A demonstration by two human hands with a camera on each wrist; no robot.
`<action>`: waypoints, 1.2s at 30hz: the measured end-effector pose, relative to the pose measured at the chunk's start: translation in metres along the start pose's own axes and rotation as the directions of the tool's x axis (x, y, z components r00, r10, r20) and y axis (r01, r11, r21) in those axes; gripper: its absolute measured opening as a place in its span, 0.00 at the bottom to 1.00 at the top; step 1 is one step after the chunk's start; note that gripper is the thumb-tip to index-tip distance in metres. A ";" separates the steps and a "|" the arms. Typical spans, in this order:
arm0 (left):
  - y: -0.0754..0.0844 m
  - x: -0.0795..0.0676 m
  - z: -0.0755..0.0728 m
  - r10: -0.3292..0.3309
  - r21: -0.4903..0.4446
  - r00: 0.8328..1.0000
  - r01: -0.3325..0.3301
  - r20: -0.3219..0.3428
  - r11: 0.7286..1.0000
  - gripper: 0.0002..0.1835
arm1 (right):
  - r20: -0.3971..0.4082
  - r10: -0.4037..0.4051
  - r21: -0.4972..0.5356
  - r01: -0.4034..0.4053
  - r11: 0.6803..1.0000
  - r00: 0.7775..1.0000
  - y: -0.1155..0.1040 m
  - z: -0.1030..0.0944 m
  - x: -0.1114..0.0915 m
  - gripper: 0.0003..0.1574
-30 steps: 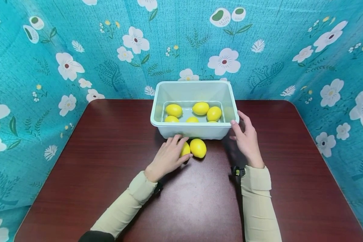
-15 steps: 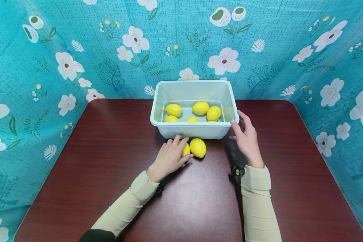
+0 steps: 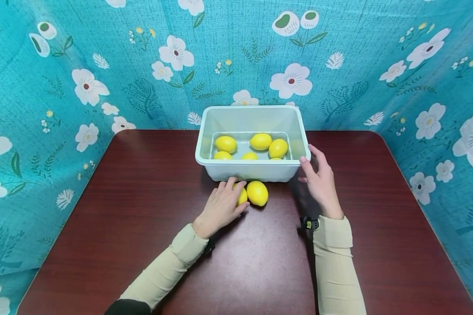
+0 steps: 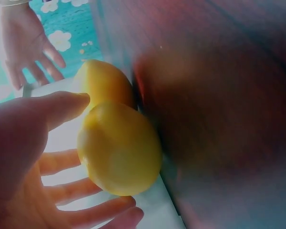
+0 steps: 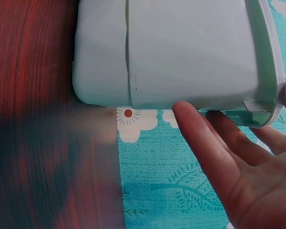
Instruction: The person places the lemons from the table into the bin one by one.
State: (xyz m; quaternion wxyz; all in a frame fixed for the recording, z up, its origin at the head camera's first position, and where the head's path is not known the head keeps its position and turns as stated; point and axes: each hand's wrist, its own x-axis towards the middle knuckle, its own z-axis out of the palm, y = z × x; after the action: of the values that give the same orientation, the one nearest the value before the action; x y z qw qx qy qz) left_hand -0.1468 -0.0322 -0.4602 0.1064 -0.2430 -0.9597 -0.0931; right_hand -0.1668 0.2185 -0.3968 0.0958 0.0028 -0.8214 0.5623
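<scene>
In the head view, my left hand [image 3: 219,209] reaches around a lemon [image 3: 242,196] on the table, thumb near its front and fingers over its far side. In the left wrist view that lemon [image 4: 123,150] is large before the fingers. A second lemon [image 3: 258,193] sits beside it on the right. Both lie just in front of a pale plastic bin [image 3: 248,170], which has several lemons inside, some partly hidden by its front wall. My right hand [image 3: 322,183] rests at the bin's front right corner, thumb at the rim and fairly straight fingers along the side wall [image 5: 190,57].
The dark red wooden table [image 3: 142,183] has rounded far corners. A turquoise floral curtain [image 3: 236,52] hangs behind the bin and on both sides. Each wrist carries a small dark device [image 3: 309,223].
My left hand has shifted very slightly to the right around the lemon. The right hand, bin and lemons stay in place.
</scene>
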 end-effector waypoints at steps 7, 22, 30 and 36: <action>-0.001 -0.001 0.002 0.013 -0.023 1.000 -0.013 -0.012 1.000 0.28 | 0.001 0.002 0.003 -0.002 1.000 1.000 0.023 0.000 0.008 0.34; -0.002 -0.005 0.000 -0.016 0.020 1.000 0.016 0.016 1.000 0.23 | 0.003 -0.007 -0.011 0.007 1.000 1.000 -0.005 0.001 -0.003 0.33; -0.003 -0.007 -0.002 -0.041 0.008 0.997 0.040 0.062 0.999 0.22 | -0.001 -0.009 0.001 0.009 1.000 1.000 -0.002 0.001 -0.002 0.33; -0.005 -0.008 -0.004 -0.041 0.010 0.995 0.041 0.093 0.999 0.20 | -0.002 -0.009 0.010 0.009 1.000 1.000 -0.001 0.000 -0.001 0.33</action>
State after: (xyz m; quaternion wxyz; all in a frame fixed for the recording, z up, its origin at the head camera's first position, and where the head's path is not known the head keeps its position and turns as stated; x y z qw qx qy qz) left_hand -0.1418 -0.0408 -0.4591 0.0604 -0.2269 -0.9687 -0.0800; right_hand -0.1656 0.2175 -0.3962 0.0991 0.0064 -0.8185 0.5658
